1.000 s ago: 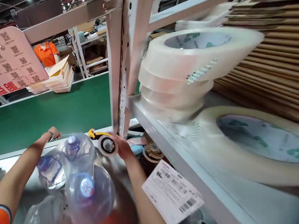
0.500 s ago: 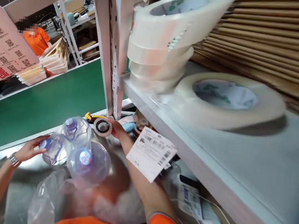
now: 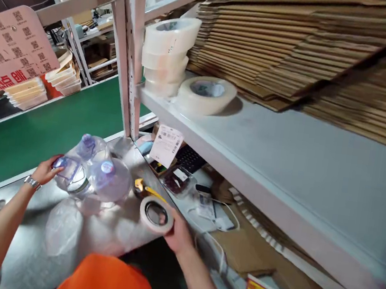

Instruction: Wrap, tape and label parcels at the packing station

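Note:
My left hand (image 3: 46,169), with a metal watch on its wrist, has its fingers closed around the blue cap of a clear plastic water bottle (image 3: 72,176). Two more large bottles lean against it; one bottle (image 3: 111,178) has a pale blue cap facing up, the other bottle (image 3: 88,146) is behind. Clear plastic film (image 3: 63,227) hangs loosely below them. To the right, my right hand (image 3: 177,231) grips a tape dispenser (image 3: 156,215) with a yellow-orange handle and a roll of tape on it. The dispenser is held apart from the bottles.
A metal table (image 3: 32,237) borders a green conveyor belt (image 3: 44,128). On the grey shelf (image 3: 284,157) sit stacked tape rolls (image 3: 165,59) and folded cardboard (image 3: 264,44). A printed label (image 3: 166,145) hangs from the shelf edge. Beneath lie a keyboard (image 3: 191,158) and cables.
My right hand has drawn the tape dispenser away from the bottles, toward me and to the right. My left hand stays at the bottle cap. The view has swung right and pulled back.

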{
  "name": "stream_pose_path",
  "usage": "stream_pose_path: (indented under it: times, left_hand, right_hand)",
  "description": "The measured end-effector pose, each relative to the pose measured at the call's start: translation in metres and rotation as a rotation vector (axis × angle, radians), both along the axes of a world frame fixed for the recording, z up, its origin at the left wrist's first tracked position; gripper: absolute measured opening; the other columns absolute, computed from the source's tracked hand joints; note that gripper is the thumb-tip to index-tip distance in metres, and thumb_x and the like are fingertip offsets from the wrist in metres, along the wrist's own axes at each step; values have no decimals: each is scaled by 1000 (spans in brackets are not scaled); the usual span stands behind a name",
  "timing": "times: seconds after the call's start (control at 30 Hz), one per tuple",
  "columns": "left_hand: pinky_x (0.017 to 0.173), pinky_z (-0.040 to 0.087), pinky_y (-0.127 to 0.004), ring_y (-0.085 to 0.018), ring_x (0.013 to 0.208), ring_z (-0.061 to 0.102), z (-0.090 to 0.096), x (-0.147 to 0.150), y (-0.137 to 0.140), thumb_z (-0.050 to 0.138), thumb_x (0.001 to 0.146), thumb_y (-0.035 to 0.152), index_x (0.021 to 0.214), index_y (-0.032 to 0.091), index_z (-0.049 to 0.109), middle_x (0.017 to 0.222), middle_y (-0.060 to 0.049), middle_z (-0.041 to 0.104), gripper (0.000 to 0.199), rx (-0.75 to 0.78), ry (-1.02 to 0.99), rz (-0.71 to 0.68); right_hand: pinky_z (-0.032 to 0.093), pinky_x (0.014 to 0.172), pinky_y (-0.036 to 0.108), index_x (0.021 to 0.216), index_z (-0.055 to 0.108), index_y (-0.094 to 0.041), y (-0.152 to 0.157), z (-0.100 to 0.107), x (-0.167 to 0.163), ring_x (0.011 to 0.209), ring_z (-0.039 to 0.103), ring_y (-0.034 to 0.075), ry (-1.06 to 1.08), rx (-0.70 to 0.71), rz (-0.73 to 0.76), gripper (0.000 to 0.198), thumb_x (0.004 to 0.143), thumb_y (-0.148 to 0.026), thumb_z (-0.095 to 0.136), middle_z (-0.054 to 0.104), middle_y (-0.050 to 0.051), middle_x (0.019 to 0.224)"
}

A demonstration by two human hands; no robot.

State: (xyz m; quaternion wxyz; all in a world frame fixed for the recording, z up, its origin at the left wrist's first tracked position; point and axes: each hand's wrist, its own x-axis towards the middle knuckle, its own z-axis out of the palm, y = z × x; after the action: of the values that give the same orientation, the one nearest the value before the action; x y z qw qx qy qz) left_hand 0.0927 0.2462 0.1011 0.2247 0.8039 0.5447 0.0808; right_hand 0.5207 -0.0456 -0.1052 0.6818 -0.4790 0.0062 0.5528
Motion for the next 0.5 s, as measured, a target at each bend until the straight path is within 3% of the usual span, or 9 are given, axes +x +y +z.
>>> stream_pose_path:
  times: [0.1,0.2,0.33,0.5]
  left_hand:
    - [104,55,-34,-30,115,73,5,7,-4,66,95,55,156,17,61,138,-9,77,72,42,73,6]
    - [103,53,-32,-29,119,73,10,14,-18,66,100,48,157,18,61,137,-9,77,65,94,130,26]
    - [102,54,-34,-31,122,74,10,16,-49,63,106,51,162,22,58,132,-11,80,63,143,207,107]
    - [104,53,-39,-35,127,72,4,10,-101,60,108,52,161,20,56,137,-15,78,62,174,230,152]
  right_hand:
    - [64,60,39,88,80,-29,-50,-8,-82,66,65,21,146,-57,-121,26,77,-52,86,76,3,81]
    - [65,58,41,95,80,-27,-46,-1,-130,60,61,20,207,-69,-181,35,76,-56,84,71,1,73]
    - [58,52,29,90,75,-23,-18,15,-128,53,53,13,83,-24,-268,32,72,-48,86,69,-1,69]
    - [53,50,24,89,70,-22,6,30,-114,57,57,13,14,-28,-350,26,74,-41,80,69,-2,70]
